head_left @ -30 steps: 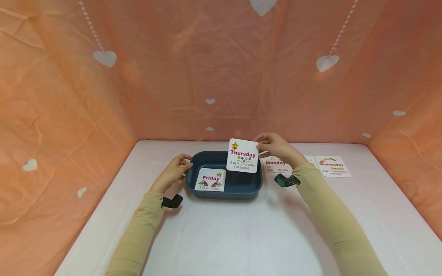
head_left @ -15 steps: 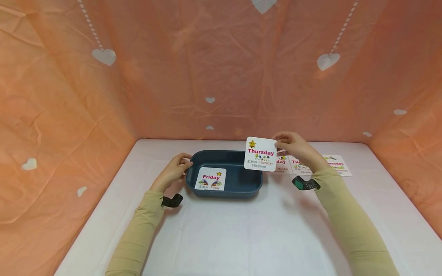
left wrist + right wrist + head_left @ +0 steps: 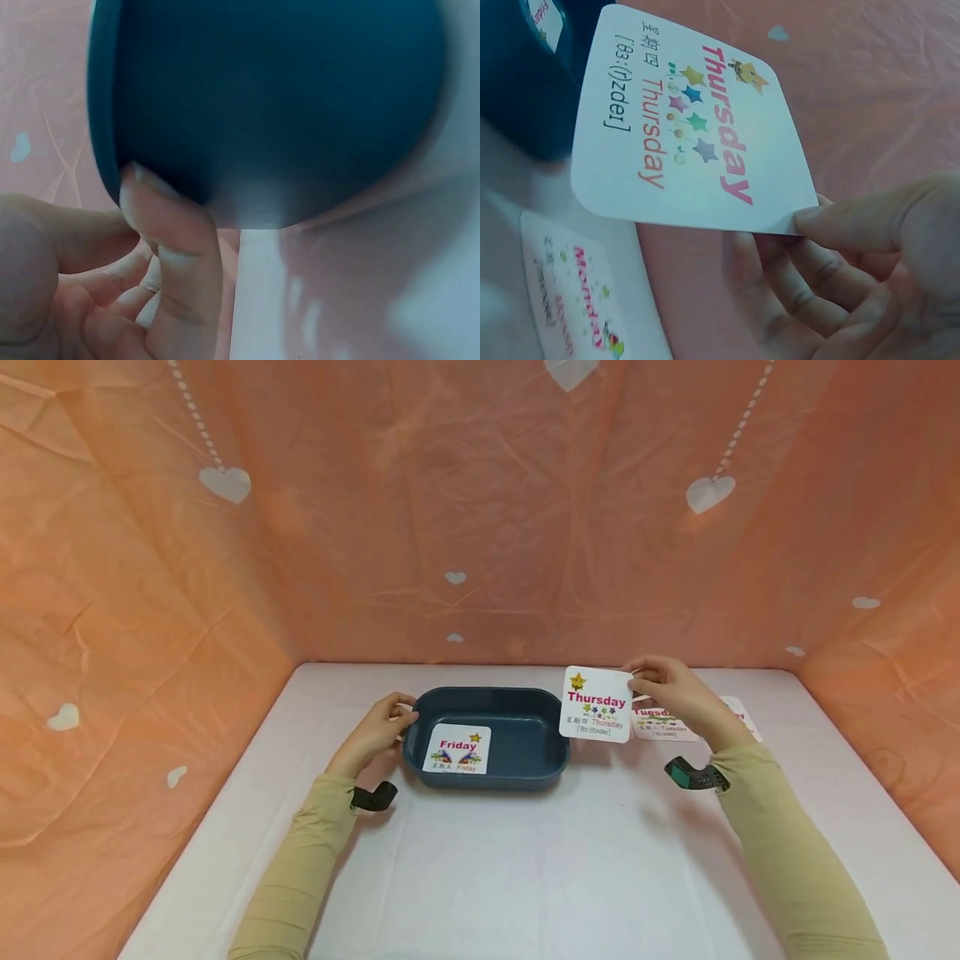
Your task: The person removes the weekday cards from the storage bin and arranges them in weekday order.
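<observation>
Currently held card: the Thursday card, raised off the table at the right end of the tray; whether it touches the rim is unclear.
Right-hand pinch: the right hand holds 1 corner, the upper right, thumb on the printed face; the rest of the card reaches leftward.
Step in hand: seemingly, carrying this card between tray and table.
Next move: likely calls for a firm pinch and clearance above the Monday card, flat on the table.
Left-hand hold: the left hand pinches the tray's left rim.
Other cards: the Friday card lies in the tray; the Tuesday card lies near the right hand.
</observation>
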`<state>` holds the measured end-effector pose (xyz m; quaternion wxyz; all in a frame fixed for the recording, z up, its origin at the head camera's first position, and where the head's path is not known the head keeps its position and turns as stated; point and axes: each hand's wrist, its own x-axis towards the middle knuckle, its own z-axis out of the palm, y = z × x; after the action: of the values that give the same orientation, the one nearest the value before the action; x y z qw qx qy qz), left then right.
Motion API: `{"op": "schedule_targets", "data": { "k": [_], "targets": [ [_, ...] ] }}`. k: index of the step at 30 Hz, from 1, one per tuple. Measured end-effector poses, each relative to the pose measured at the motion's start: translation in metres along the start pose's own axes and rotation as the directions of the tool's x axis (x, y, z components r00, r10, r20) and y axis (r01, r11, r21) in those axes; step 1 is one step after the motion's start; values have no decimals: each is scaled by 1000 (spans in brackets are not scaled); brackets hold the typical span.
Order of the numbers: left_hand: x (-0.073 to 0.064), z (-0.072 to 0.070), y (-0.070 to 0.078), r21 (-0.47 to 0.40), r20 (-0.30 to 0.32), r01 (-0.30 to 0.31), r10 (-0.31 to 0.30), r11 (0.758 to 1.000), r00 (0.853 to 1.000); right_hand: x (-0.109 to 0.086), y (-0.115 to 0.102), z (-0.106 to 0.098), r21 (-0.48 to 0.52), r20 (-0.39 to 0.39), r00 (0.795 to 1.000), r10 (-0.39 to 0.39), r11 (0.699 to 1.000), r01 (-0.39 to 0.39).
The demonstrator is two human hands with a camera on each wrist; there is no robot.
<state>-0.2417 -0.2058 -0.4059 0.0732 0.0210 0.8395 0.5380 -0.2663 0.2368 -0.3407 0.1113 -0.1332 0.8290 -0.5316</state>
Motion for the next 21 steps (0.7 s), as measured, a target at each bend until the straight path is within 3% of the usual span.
{"op": "schedule_targets", "data": {
  "k": [13,21],
  "targets": [
    [0,1,-1,4,-7,-11,11,1000,1000,-25,53,-9,-24,34,995,90,996,-89],
    [-2,0,0,15,-7,8,-7,1000,1000,-34,68,-4,-1,38,992,124,992,-124]
  ]
}}
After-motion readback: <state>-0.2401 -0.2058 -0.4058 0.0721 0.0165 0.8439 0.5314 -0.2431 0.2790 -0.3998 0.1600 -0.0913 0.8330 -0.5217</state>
